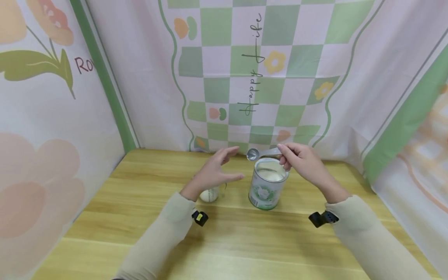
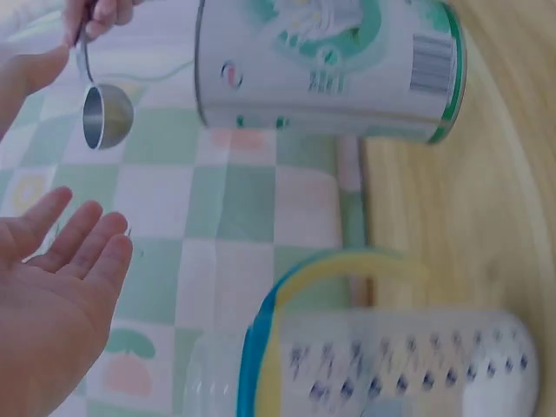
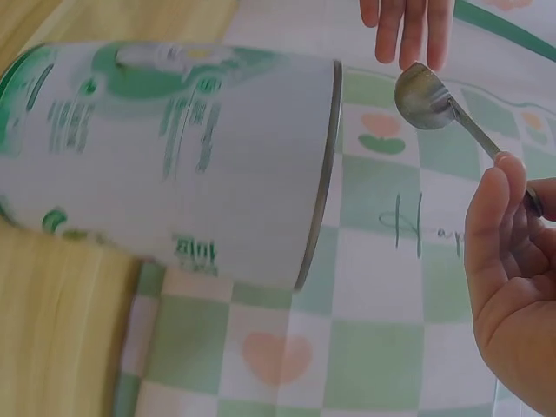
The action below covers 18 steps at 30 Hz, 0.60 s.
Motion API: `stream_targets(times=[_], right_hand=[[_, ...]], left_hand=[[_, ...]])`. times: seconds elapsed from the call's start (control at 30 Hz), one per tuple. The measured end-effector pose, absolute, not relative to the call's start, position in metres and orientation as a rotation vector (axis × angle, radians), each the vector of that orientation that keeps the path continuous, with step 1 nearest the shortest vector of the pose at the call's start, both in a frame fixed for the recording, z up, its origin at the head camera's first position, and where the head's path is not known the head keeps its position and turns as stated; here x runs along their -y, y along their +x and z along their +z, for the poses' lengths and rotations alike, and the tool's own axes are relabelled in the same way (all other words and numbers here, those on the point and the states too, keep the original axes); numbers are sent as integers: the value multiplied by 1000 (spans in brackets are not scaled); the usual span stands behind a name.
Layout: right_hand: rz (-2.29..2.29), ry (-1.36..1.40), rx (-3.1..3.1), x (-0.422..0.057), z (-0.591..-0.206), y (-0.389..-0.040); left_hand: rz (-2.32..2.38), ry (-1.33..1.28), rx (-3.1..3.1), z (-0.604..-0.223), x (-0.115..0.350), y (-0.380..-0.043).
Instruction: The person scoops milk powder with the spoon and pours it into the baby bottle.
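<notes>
On the pale wood-grain tabletop (image 1: 238, 245) stands an open white-and-green cylindrical metal can (image 1: 264, 194), pale contents showing inside. The right hand (image 1: 302, 161), at the can's 2 o'clock in the head view, has its fingers clamped on the handle of a silver metal spoon with a deep round bowl (image 1: 253, 154). The bowl hangs at 11 o'clock, above the rim; whether it holds anything cannot be told. The left hand (image 1: 217, 171), at 9 to 10 o'clock, holds nothing, its fingers well apart from its thumb. Below its wrist stands a whitish bottle (image 2: 408, 365) with printed marks and a blue-and-yellow ring-like part (image 2: 254, 356).

The likeliest trouble is the spoon rolling and spilling any load, should the grip slacken or the left fingertips brush the bowl. A dropped left wrist could topple the bottle; a low right hand could jog the can.
</notes>
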State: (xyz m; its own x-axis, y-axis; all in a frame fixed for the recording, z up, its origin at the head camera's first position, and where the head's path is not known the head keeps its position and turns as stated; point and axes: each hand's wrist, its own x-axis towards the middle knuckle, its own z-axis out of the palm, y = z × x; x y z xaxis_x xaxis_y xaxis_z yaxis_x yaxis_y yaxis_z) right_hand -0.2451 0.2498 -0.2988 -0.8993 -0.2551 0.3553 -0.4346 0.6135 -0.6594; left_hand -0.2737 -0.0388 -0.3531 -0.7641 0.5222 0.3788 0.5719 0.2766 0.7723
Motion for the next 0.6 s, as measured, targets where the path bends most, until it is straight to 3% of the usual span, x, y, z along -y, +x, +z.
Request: stream_targets(times=[0.33, 0.6], right_hand=[[1164, 610, 2626, -272, -302, -240], [902, 591, 2629, -279, -310, -239]], left_hand=[[-1575, -1027, 2540, -368, 7, -272], [-1710, -919, 2579, -387, -14, -275]])
